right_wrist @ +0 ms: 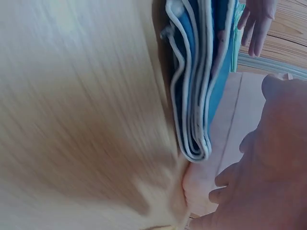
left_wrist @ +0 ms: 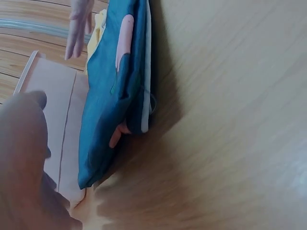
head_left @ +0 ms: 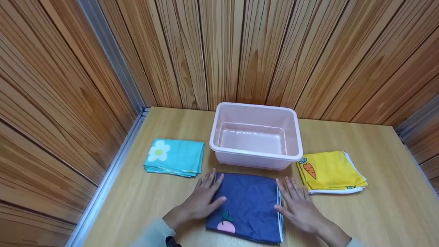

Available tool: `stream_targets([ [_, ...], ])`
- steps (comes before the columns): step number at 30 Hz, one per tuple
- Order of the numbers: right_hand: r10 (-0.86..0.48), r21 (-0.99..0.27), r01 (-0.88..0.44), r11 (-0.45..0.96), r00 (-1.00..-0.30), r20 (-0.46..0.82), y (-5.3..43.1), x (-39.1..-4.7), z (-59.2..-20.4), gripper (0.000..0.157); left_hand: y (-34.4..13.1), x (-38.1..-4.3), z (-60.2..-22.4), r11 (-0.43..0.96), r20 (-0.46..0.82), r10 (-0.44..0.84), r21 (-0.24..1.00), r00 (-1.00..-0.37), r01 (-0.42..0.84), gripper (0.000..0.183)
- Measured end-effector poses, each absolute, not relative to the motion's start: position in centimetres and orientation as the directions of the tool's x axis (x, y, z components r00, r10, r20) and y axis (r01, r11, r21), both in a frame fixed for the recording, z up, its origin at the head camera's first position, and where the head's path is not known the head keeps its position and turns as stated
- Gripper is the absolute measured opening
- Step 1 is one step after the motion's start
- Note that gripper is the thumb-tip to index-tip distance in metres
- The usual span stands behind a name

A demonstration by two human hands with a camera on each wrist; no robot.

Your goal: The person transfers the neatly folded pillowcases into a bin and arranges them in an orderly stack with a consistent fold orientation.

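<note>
A folded navy blue cloth [head_left: 247,206] with a pink fruit print lies on the table, in front of a pink plastic bin. At its left edge my left hand [head_left: 202,200] has its fingers spread and straight, the thumb over the cloth. My right hand [head_left: 298,207] mirrors it at the white-trimmed right edge, fingers straight too. The right wrist view shows the stacked, white-edged layers of the navy cloth [right_wrist: 196,86] side-on. In the left wrist view the folded side of the navy cloth [left_wrist: 110,96] faces the camera.
The open pink bin [head_left: 255,154] stands at the back near the wood-panelled wall [head_left: 226,51]. A folded turquoise cloth [head_left: 181,156] with a white flower lies to the left. On the right is a folded yellow cloth [head_left: 329,171] with a carrot print, close to the bin.
</note>
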State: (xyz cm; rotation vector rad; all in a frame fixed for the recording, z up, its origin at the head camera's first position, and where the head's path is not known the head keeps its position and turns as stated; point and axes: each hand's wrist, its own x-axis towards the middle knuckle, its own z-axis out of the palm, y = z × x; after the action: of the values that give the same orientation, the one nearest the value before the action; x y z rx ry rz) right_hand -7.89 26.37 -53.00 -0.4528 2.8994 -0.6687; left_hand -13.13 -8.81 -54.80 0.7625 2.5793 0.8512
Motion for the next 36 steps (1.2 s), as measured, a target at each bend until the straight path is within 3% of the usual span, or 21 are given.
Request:
stream_targets([
  [22, -0.1, -0.618, 0.097, 0.78, -0.956, -0.276, 24.7, -8.8, -54.3, 0.09, -7.0, -12.8, -54.8, 0.528, -0.291, 0.384, 0.848, -0.876, -0.05, 0.075],
  [27, -0.054, -0.713, 0.175, 0.679, -0.957, -0.286, 24.4, -9.2, -54.5, 0.088, -6.6, -12.7, -54.9, 0.496, -0.281, 0.332, 0.864, -0.901, -0.087, 0.072],
  [36, 0.069, -0.858, 0.334, 0.391, -0.94, -0.334, 24.2, -9.7, -54.3, 0.08, -6.5, -13.7, -55.1, 0.259, -0.317, 0.271, 0.933, -0.909, -0.249, 0.067],
])
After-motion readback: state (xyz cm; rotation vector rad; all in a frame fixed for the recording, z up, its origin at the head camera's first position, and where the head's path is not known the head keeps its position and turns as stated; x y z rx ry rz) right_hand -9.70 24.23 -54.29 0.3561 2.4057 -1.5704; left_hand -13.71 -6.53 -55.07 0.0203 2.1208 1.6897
